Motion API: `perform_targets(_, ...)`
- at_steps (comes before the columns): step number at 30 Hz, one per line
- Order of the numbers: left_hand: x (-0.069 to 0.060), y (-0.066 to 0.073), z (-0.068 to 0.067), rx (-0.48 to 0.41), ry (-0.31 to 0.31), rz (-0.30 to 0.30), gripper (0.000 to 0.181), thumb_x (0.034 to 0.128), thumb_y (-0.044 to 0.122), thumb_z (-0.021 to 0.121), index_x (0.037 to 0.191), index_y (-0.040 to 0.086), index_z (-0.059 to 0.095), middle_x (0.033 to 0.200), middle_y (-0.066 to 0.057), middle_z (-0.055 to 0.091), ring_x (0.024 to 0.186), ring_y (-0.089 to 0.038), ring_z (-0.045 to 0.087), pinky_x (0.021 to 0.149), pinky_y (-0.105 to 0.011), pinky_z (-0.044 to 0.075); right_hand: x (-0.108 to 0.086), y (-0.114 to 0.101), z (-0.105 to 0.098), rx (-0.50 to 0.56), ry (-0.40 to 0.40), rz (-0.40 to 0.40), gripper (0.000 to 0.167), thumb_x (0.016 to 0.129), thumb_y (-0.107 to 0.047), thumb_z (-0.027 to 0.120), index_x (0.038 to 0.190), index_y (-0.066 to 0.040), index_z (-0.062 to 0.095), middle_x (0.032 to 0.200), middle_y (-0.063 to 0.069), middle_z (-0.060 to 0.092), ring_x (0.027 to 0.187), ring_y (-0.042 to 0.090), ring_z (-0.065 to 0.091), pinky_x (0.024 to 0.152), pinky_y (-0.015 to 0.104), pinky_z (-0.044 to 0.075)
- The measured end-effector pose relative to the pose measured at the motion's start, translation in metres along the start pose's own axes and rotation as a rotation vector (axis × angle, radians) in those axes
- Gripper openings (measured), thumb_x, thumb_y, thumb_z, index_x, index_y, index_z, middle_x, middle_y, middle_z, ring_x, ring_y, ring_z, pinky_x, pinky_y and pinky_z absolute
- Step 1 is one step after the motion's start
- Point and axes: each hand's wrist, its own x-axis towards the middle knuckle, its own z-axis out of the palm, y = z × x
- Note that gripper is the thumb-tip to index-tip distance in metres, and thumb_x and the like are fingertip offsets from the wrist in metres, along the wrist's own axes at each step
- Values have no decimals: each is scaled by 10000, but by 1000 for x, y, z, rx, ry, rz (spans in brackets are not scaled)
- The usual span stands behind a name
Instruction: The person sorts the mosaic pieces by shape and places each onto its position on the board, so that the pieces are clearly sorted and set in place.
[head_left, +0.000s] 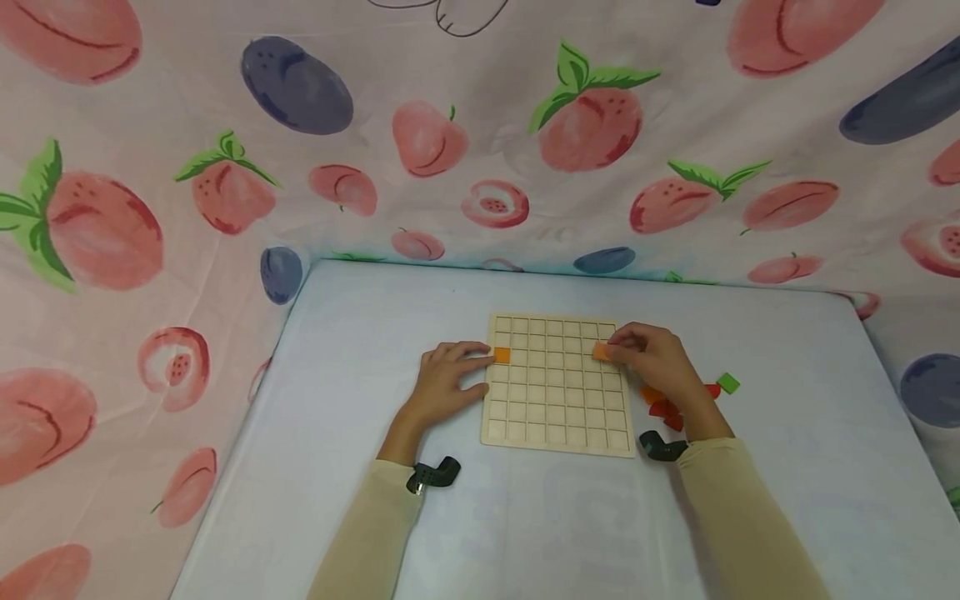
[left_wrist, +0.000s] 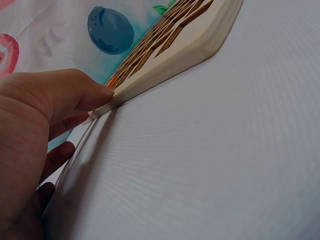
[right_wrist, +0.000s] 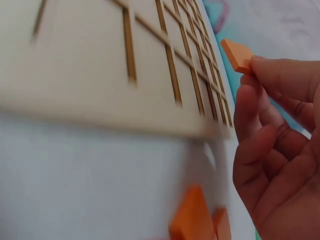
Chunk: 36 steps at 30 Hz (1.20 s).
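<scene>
A square wooden grid board (head_left: 557, 386) lies flat on the table. One orange tile (head_left: 502, 356) sits in a cell at its left edge, in the third row from the top. My left hand (head_left: 447, 383) rests at that edge with fingers extended; in the left wrist view the thumb (left_wrist: 95, 95) touches the board's side. Over the board's upper right, my right hand (head_left: 660, 362) pinches a second orange tile (right_wrist: 237, 56) between thumb and finger. That tile is held above the grid, apart from it in the right wrist view.
To the right of the board, partly under my right forearm, lies a loose group of red pieces (head_left: 673, 422) and orange pieces (right_wrist: 192, 217). A green square tile (head_left: 728, 383) lies farther right. A fruit-patterned cloth (head_left: 420, 142) hangs behind the white table (head_left: 555, 525).
</scene>
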Motion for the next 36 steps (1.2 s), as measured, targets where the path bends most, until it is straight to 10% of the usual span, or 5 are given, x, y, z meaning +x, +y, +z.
perform_targets(36, 0, 0, 0, -9, -6, 1, 452, 914, 345, 698, 1359, 269, 678, 1463, 89, 556, 1309, -204, 467, 1036, -506, 319, 35, -54, 89, 371, -144, -1, 202, 931, -224, 754, 1042, -56, 736, 842, 127, 743, 710, 202, 702, 593, 315, 576)
